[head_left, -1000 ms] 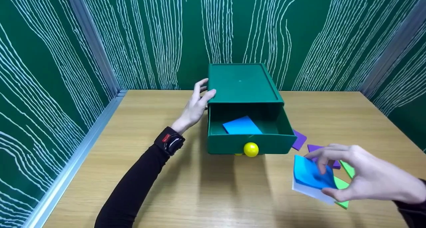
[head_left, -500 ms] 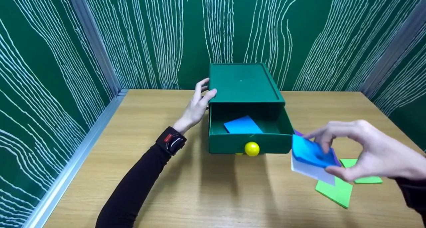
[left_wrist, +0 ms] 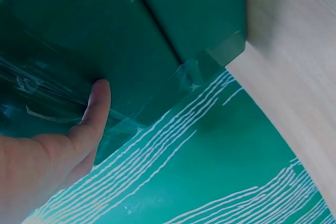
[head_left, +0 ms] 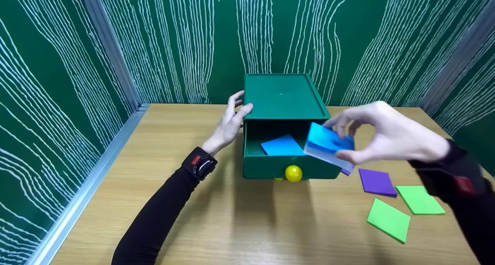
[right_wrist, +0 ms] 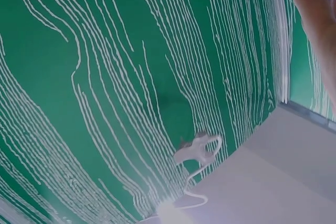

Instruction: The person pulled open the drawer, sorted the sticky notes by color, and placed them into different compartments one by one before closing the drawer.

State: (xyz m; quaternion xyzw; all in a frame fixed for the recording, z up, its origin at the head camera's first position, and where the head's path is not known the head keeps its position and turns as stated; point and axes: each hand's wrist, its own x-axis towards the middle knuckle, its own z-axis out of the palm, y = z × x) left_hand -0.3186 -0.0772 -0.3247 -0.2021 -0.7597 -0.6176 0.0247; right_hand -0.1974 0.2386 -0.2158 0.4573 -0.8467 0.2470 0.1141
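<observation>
And here's the right hand (head_left: 390, 141), pinching the blue pad (head_left: 325, 141) at the right wall of the drawer (head_left: 267, 167), close to its front corner! Is that pad touching the rim or just above it? I can't tell from here. It's tilted, pale side towards us, so a snag looks like the main risk. Best play, I'd say: raise it a touch, bring it inward past the wall, level it, then lower it gently to the right of the blue square (head_left: 282, 146) in the drawer, fingertips letting go only once it's down.

Left of the drawer, the left hand (head_left: 228, 123) lays its fingers along the box (head_left: 284, 96), thumb on the top edge, no clutch to speak of. Light, steady pressure there should stop any sliding if the pad bumps. Right of the drawer lie purple squares (head_left: 378, 183), one partly hidden, and green squares (head_left: 388, 220) further out.

Now the other angles! The left wrist view gives us one digit touching the box, plus clear tape (left_wrist: 189, 72) and a dark seam (left_wrist: 163, 30) that the head view misses. The right wrist view loses pad and drawer altogether: a sliver of hand, the lined wall (right_wrist: 31, 72) and a pale cord (right_wrist: 197, 199) that doesn't appear overhead. Only the head view shows that pinch.
</observation>
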